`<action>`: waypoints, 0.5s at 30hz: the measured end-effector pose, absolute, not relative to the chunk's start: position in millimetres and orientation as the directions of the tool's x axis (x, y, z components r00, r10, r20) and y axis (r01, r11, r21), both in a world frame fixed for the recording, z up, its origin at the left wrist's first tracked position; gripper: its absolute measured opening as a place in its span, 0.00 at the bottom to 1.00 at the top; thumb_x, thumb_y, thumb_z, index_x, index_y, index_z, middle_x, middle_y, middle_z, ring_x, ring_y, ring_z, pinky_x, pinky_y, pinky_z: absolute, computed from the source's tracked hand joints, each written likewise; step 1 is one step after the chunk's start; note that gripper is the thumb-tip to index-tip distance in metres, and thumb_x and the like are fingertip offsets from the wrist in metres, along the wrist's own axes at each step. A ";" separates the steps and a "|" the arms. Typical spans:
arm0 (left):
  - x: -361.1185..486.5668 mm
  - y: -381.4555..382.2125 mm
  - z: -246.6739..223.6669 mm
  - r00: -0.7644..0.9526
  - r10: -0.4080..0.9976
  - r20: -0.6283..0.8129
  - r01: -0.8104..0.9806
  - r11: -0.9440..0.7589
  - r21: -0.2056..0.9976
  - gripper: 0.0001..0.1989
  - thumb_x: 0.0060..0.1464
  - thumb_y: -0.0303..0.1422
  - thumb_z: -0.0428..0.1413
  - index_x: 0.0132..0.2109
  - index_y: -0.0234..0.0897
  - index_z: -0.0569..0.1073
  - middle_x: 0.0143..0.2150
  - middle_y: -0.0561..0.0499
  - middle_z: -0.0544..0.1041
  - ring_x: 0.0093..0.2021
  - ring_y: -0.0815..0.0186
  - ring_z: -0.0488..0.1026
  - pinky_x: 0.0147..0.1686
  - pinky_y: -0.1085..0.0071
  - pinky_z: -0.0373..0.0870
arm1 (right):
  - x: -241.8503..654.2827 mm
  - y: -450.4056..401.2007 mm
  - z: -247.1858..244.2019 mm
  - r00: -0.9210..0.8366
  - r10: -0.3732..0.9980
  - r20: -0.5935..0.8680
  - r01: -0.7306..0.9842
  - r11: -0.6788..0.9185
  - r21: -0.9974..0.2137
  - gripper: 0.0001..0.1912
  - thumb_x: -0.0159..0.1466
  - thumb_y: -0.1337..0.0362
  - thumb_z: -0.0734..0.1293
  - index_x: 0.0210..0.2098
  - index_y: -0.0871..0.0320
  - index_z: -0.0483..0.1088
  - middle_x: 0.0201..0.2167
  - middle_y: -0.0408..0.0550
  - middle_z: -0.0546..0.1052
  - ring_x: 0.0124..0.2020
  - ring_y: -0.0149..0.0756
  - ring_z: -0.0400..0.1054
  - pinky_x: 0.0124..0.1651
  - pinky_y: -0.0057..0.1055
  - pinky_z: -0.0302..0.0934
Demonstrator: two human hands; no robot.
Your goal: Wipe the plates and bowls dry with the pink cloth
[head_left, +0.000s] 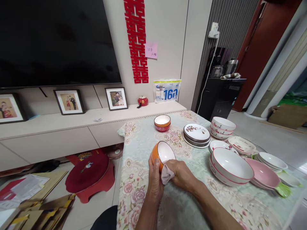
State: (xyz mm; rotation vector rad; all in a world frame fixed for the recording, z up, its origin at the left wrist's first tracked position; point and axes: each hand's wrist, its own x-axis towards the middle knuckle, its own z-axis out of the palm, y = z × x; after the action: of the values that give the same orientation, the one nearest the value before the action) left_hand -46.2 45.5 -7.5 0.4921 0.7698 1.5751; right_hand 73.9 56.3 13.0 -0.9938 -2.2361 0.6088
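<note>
orange bowl point(163, 153), partly behind cloth point(167, 174)

A round, orange-and-white, ceramic-looking bowl point(166, 151) is showing smooth gloss in the left hand point(155, 174); a pale-pink, matt, soft cloth point(167, 174) is creasing against the right hand point(180, 172); beyond, round, white, glazed-looking plates point(197, 132) are shining.

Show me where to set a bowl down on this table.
Bare: the tablecloth between its left edge and the held orange bowl. Also bare: the near side of the large white bowls, right of the right forearm. A narrower gap parts the red bowl from the plate stack. Crowded: the right side, with the pink bowl and white dishes close together.
</note>
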 end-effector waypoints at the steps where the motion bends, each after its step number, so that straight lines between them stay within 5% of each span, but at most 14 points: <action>1: -45.5 45.1 -7.0 -0.160 0.980 -0.114 -0.687 -0.028 0.726 0.42 0.51 0.49 0.63 0.68 0.42 0.58 0.65 0.40 0.67 0.62 0.52 0.68 0.57 0.61 0.68 | 71.6 55.0 12.6 -0.489 0.802 0.343 0.440 0.567 -0.696 0.07 0.56 0.75 0.61 0.25 0.57 0.64 0.26 0.41 0.71 0.29 0.31 0.63 0.35 0.26 0.56; 4: -44.6 44.4 -5.5 -0.192 0.977 -0.093 -0.657 -0.057 0.752 0.46 0.47 0.44 0.67 0.68 0.44 0.56 0.67 0.41 0.64 0.64 0.54 0.65 0.58 0.66 0.67 | 66.0 53.0 12.9 -0.400 0.867 0.298 0.231 0.410 -0.882 0.06 0.58 0.70 0.63 0.26 0.57 0.63 0.25 0.39 0.68 0.26 0.29 0.61 0.31 0.24 0.56; 6: -45.5 44.7 -5.0 -0.209 0.974 -0.083 -0.645 -0.074 0.761 0.45 0.46 0.43 0.67 0.67 0.42 0.57 0.65 0.41 0.67 0.64 0.53 0.66 0.58 0.66 0.67 | 66.0 54.3 14.1 -0.452 0.843 0.291 0.209 0.418 -0.884 0.04 0.58 0.70 0.64 0.28 0.57 0.63 0.27 0.40 0.69 0.28 0.30 0.62 0.32 0.24 0.58; 12: -49.6 46.8 -6.0 -0.183 0.978 -0.103 -0.684 -0.052 0.728 0.36 0.52 0.48 0.62 0.64 0.41 0.63 0.55 0.43 0.75 0.58 0.53 0.71 0.55 0.62 0.69 | 76.1 61.1 11.6 -0.627 0.708 0.325 0.544 0.697 -0.467 0.14 0.54 0.77 0.62 0.37 0.57 0.70 0.38 0.48 0.76 0.41 0.38 0.68 0.50 0.34 0.57; 15: -48.0 46.5 -7.7 -0.193 0.975 -0.110 -0.685 -0.054 0.727 0.38 0.52 0.48 0.62 0.65 0.42 0.61 0.56 0.43 0.74 0.58 0.54 0.72 0.56 0.61 0.69 | 74.8 58.8 10.0 -0.580 0.747 0.324 0.592 0.660 -0.462 0.13 0.54 0.78 0.61 0.34 0.57 0.70 0.36 0.47 0.77 0.38 0.37 0.68 0.46 0.31 0.58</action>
State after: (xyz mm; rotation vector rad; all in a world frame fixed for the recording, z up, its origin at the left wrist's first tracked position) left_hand -48.0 46.5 -7.7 0.4961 0.7876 1.6090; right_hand 74.8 58.8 10.0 -1.0404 -2.3803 0.4183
